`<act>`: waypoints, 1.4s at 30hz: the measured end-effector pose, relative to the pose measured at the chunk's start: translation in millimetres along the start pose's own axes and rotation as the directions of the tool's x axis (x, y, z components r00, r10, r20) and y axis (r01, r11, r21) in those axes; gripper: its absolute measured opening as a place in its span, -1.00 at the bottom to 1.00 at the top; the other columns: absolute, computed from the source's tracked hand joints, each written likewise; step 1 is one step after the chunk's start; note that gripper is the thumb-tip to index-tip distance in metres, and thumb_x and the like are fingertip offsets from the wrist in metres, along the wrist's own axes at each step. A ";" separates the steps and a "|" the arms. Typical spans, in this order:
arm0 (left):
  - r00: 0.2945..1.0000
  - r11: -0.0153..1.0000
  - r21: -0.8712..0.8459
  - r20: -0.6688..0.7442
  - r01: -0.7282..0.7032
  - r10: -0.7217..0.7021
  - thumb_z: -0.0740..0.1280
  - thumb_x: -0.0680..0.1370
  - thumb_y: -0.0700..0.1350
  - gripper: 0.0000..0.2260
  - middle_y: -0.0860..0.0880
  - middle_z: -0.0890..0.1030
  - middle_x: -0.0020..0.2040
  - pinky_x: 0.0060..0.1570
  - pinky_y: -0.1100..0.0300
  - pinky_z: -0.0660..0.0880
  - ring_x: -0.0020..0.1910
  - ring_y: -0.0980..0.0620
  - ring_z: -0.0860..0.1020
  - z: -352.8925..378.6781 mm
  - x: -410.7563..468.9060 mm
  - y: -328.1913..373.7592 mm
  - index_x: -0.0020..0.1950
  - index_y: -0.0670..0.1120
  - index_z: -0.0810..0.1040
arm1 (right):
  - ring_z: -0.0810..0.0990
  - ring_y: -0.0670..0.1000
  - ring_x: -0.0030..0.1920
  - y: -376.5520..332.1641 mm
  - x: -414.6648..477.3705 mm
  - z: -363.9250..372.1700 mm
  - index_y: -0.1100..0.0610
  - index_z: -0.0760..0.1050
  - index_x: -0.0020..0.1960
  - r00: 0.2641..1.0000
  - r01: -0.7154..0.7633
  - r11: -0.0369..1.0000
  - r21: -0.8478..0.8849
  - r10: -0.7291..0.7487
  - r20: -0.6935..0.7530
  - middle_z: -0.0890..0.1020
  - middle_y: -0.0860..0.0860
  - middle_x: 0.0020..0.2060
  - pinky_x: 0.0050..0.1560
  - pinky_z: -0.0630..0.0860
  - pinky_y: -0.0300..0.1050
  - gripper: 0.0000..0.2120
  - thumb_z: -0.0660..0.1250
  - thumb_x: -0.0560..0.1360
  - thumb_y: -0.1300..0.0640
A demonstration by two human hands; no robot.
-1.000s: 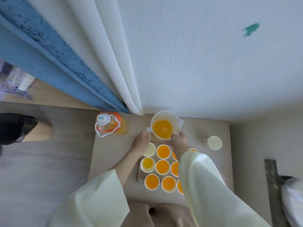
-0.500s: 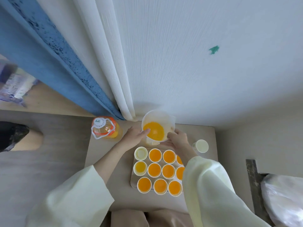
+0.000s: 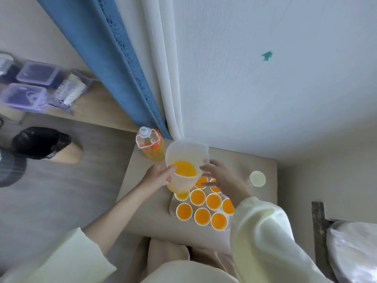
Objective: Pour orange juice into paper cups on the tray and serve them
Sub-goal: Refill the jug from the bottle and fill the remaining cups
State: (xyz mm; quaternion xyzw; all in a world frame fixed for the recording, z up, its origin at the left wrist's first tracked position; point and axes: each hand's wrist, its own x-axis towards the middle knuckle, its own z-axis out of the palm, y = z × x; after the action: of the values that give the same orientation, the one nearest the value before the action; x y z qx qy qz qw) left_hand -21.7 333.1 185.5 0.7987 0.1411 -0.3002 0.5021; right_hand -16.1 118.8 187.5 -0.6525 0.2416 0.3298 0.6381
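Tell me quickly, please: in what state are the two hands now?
Left hand: closed, holding the pitcher.
Right hand: open, fingers straight against the pitcher's side.

Bottle (image 3: 150,146) crowds jug (image 3: 187,152) (tabletop (image 3: 155,211) open nearer).
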 end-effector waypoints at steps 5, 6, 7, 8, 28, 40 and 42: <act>0.989 0.999 -0.015 -0.140 0.050 -0.052 0.31 0.51 0.15 -0.57 0.04 0.51 -0.39 -0.20 0.22 0.36 -0.30 0.09 0.47 -5.9 -30.1 -32.1 -0.40 -0.15 0.52 | 0.52 0.12 0.22 29.7 -0.8 21.1 0.09 0.45 0.21 0.988 -0.058 0.987 0.152 0.035 0.152 0.57 0.06 0.13 0.10 0.59 0.12 -0.72 0.37 0.52 0.16; 0.985 0.998 -0.019 -0.161 0.062 -0.064 0.31 0.54 0.12 -0.57 0.03 0.51 -0.37 -0.18 0.22 0.36 -0.29 0.08 0.47 -6.4 -34.3 -39.1 -0.41 -0.14 0.51 | 0.53 0.13 0.23 37.6 -0.4 24.8 0.10 0.44 0.25 0.984 -0.078 0.979 0.190 0.046 0.171 0.58 0.07 0.15 0.13 0.57 0.15 -0.67 0.38 0.51 0.15; 0.981 0.997 -0.022 -0.178 0.070 -0.073 0.31 0.54 0.14 -0.56 0.00 0.53 -0.35 -0.17 0.22 0.36 -0.27 0.07 0.47 -6.7 -38.0 -46.2 -0.43 -0.12 0.51 | 0.53 0.13 0.24 45.5 0.5 28.1 0.11 0.43 0.29 0.981 -0.093 0.971 0.220 0.052 0.186 0.59 0.09 0.17 0.15 0.56 0.16 -0.62 0.40 0.50 0.13; 0.979 0.997 -0.026 -0.186 0.079 -0.082 0.32 0.52 0.18 -0.55 -0.02 0.54 -0.32 -0.15 0.21 0.36 -0.26 0.06 0.48 -6.4 -41.1 -53.0 -0.48 -0.07 0.50 | 0.54 0.13 0.24 53.3 0.9 30.9 0.10 0.43 0.31 0.979 -0.100 0.966 0.237 0.053 0.197 0.59 0.09 0.18 0.16 0.55 0.17 -0.59 0.41 0.50 0.11; 0.944 0.957 0.046 -0.188 0.286 -0.273 0.27 0.51 0.22 -0.52 -0.12 0.48 -0.32 -0.25 0.20 0.32 -0.29 -0.05 0.44 30.7 -36.7 -136.1 -0.33 -0.19 0.43 | 0.57 0.00 0.09 157.9 8.9 80.9 -0.01 0.47 0.24 0.986 -0.157 0.950 0.270 0.166 -0.008 0.62 -0.09 0.02 -0.01 0.54 -0.06 -0.78 0.21 0.62 0.01; 0.925 0.941 0.047 -0.210 0.334 -0.317 0.27 0.58 0.13 -0.48 -0.10 0.41 -0.42 -0.26 0.15 0.30 -0.37 -0.03 0.40 43.9 -17.4 -153.8 -0.47 -0.15 0.30 | 0.58 0.03 0.14 183.2 31.6 85.1 0.04 0.48 0.32 0.971 -0.233 0.931 0.282 0.239 0.016 0.64 -0.02 0.11 0.09 0.55 0.01 -0.70 0.26 0.60 0.06; 0.926 0.941 0.052 -0.207 0.334 -0.317 0.27 0.57 0.15 -0.47 -0.08 0.40 -0.44 -0.25 0.14 0.30 -0.38 -0.03 0.39 44.7 -14.4 -154.7 -0.48 -0.14 0.29 | 0.59 0.02 0.11 184.1 32.4 83.3 0.05 0.48 0.31 0.969 -0.239 0.918 0.315 0.247 0.014 0.64 -0.02 0.09 0.11 0.55 0.01 -0.72 0.26 0.61 0.08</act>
State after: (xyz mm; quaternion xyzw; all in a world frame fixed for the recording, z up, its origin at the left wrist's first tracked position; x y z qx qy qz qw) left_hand -129.5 365.1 69.4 0.8106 0.3074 -0.3051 0.3941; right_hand -140.2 192.1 42.3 -0.5116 0.3784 0.3553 0.6847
